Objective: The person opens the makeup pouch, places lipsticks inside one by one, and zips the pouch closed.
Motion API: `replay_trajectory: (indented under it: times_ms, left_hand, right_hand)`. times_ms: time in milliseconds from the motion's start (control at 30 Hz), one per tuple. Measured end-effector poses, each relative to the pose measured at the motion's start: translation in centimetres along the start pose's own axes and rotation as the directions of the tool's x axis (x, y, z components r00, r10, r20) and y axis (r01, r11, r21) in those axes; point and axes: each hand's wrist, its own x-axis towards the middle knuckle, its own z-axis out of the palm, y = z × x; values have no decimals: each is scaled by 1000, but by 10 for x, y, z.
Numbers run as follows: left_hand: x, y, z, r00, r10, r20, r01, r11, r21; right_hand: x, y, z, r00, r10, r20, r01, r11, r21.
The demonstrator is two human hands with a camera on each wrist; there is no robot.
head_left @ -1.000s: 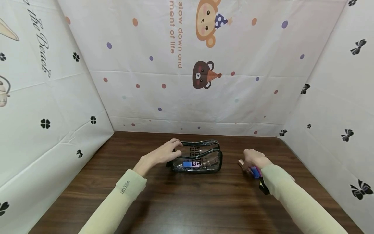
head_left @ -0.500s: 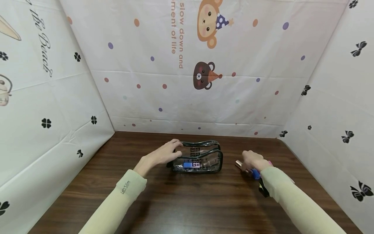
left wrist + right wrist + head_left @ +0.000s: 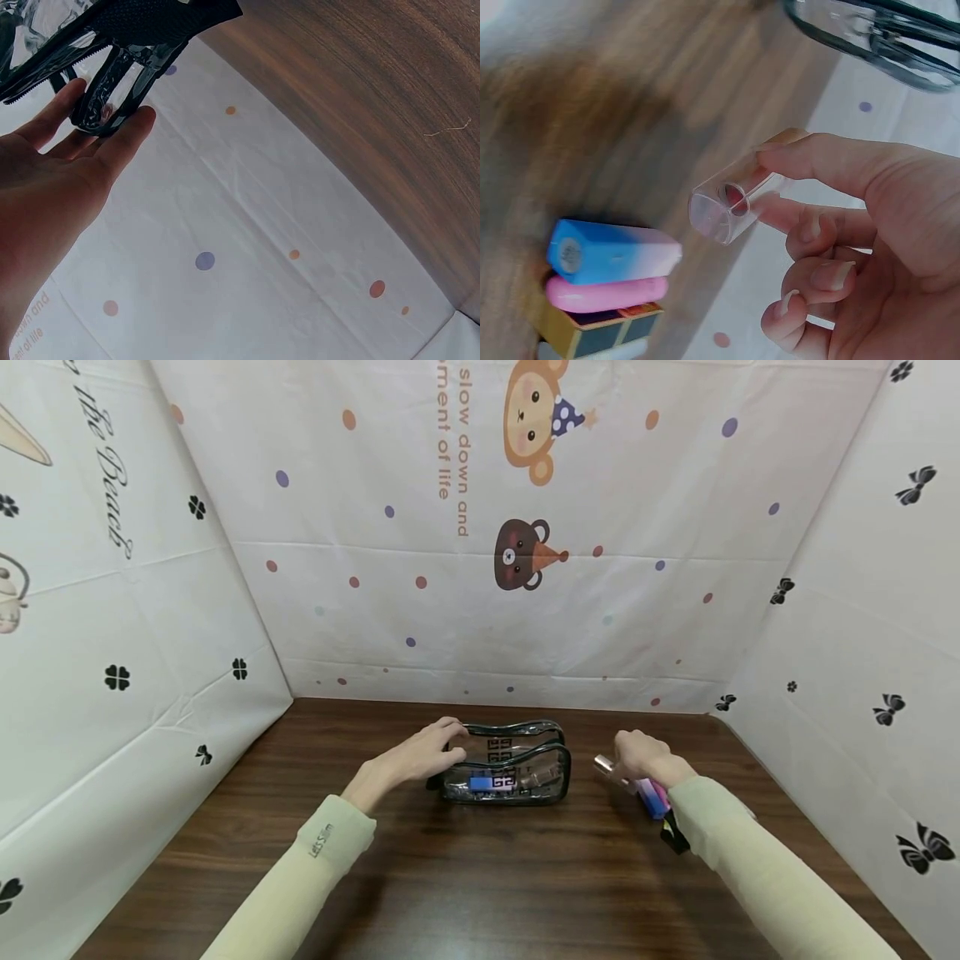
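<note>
A clear pouch with black trim (image 3: 543, 787) lies on the table, a blue-and-pink item and another small item visible inside. My left hand (image 3: 411, 756) grips its left end, thumb at the near rim and fingers at the far one; in the left wrist view the fingertips (image 3: 112, 112) lie against the black-edged end. To the right of the pouch, my right hand (image 3: 647, 755) holds a clear tube with a rose-gold part (image 3: 604, 765). The right wrist view shows thumb and index finger pinching this tube (image 3: 718, 214), the other fingers curled.
Beside the right hand lie a blue-and-pink box (image 3: 615, 251), a pink rounded item (image 3: 604, 294) and a gold-and-black box (image 3: 592, 334), with a whitish item partly visible below. Printed white sheets (image 3: 420, 610) border the brown table (image 3: 480, 877).
My right hand has moved left and slightly away with the tube, uncovering more of the blue-and-pink box and pink item. The left hand and pouch have stayed in place.
</note>
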Motion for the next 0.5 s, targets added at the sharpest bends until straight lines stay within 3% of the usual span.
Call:
replay_trajectory:
  times_ms: [233, 500]
  left_hand:
    - [1, 0, 0, 1000, 0, 4, 0, 1000, -13]
    - [0, -1, 0, 1000, 5, 5, -4, 1000, -17]
  right_hand:
    - [0, -2, -22, 1000, -15, -9, 15, 997, 79]
    - [1, -4, -30, 999, -42, -2, 42, 996, 78]
